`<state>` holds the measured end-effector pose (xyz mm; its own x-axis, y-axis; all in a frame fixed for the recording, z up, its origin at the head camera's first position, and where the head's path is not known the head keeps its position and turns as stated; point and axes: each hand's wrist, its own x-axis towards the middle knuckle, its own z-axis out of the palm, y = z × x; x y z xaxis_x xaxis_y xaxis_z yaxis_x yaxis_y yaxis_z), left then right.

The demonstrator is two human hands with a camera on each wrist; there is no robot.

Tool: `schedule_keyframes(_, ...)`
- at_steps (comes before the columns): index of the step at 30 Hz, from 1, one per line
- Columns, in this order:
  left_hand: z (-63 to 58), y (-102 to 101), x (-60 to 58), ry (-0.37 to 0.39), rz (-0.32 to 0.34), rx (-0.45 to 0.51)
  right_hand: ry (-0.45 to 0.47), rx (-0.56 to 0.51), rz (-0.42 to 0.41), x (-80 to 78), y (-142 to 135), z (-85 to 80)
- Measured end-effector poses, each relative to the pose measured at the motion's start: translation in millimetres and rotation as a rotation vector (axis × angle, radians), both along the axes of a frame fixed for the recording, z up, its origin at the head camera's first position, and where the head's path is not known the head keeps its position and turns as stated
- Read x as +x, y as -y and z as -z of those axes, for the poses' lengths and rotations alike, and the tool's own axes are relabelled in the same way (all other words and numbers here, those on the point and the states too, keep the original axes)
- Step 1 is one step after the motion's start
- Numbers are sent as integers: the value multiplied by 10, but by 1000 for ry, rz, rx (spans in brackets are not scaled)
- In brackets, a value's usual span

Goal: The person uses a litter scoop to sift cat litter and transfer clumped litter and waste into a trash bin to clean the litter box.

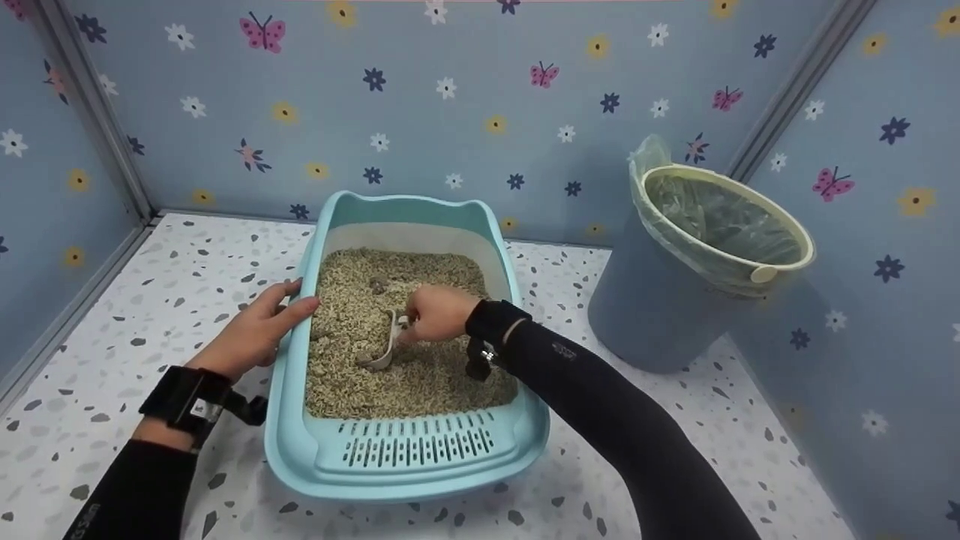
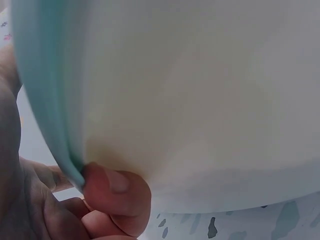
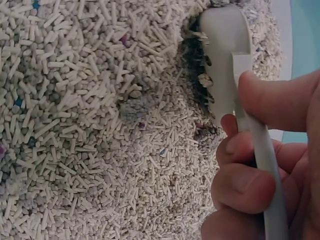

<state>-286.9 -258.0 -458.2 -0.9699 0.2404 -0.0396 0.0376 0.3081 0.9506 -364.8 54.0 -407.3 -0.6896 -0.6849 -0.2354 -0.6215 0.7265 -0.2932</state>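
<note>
A light-blue litter box [image 1: 289, 405] holds pale pellet litter [image 1: 352, 394] and has a slotted front ledge. My left hand [image 1: 251, 337] grips its left rim; in the left wrist view, fingers [image 2: 117, 192] curl beneath the rim against the whitish outer wall. With my right hand [image 1: 442, 313] I hold a white litter scoop [image 1: 388, 352] by the handle. The thumb lies along the handle and the other fingers wrap round it in the right wrist view. The head of the scoop [image 3: 225, 35] stands on edge, its front edge sunk in the litter. Left of it lies a greyish clump [image 3: 136, 107].
A blue bin [image 1: 649, 307] with a cream rim [image 1: 795, 225] and a clear bag liner [image 1: 720, 214] stands right of the box. Both rest on a white speckled surface [image 1: 232, 247]. Flower-patterned walls [image 1: 450, 120] close off the back and both sides.
</note>
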Motion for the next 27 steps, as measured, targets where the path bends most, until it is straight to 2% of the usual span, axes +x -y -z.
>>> schedule_keyframes(9,25,12,12,-1,0,10,42,19,0,46,51,108)
schedule_keyframes(16,29,8,14,3,1,19,112,-1,-12,91,19,66)
schedule_keyframes(27,9,0,-18,0,9,11,74,-26,31,111,-11,72)
